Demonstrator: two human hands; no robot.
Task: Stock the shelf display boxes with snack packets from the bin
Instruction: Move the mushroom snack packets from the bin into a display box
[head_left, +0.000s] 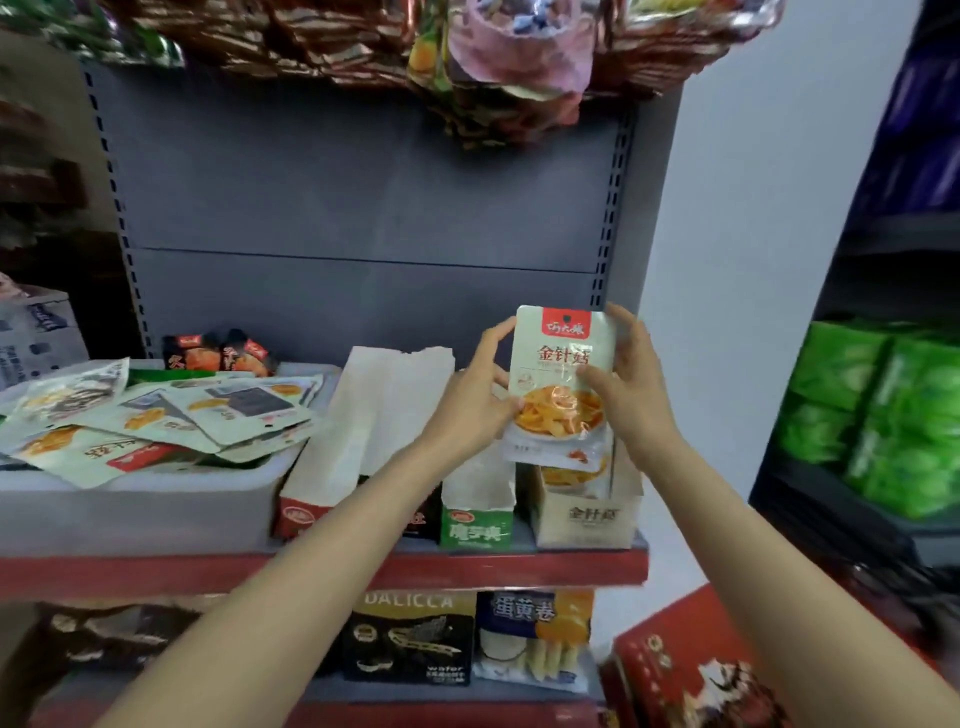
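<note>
Both forearms reach in; my left hand (480, 400) and right hand (626, 384) hold one enoki mushroom packet (558, 387) upright.
Packet above beige display box (584, 514) on red-edged shelf (311, 571); white bin (130, 506) of packets far left.

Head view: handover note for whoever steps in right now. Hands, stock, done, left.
Left hand and right hand both hold one white snack packet upright, above the beige display box at the shelf's right end.
That box already holds at least one packet.
The bin on the left is piled with more packets.
Left: lower this packet in, then carry on from the bin; how full the red box and green box are cannot be seen.
</note>
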